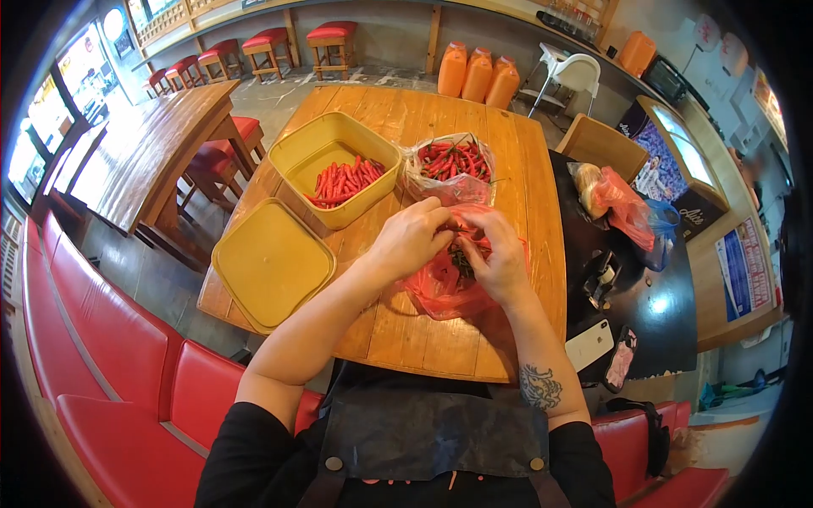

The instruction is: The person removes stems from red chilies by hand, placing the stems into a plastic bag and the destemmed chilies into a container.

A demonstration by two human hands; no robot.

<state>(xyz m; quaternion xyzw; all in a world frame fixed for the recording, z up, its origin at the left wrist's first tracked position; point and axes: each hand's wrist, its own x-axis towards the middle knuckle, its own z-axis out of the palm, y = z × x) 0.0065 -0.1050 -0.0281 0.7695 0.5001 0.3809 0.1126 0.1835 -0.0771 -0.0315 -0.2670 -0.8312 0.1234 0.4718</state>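
Observation:
Over a thin red plastic bag (pixel 445 296), my left hand (pixel 412 240) and my right hand (pixel 500 258) meet, both closed in a pinch. Between their fingertips shows a bit of red chili pepper (pixel 458 223), mostly hidden by the fingers. Green stems (pixel 461 264) lie in the bag below. Just beyond, a clear plastic bag (pixel 464 188) stands open, full of red chilies (pixel 453 159) with stems on. To the left, a yellow square tub (pixel 288 165) holds a heap of red chilies (pixel 345 181) that look stemless.
The tub's yellow lid (pixel 273 264) lies flat at the wooden table's (pixel 406 339) left edge. On the black table (pixel 652 330) to the right are a white phone (pixel 589 345), a patterned phone (pixel 621 359) and filled plastic bags (pixel 622 207). A red bench (pixel 118 313) runs along the left.

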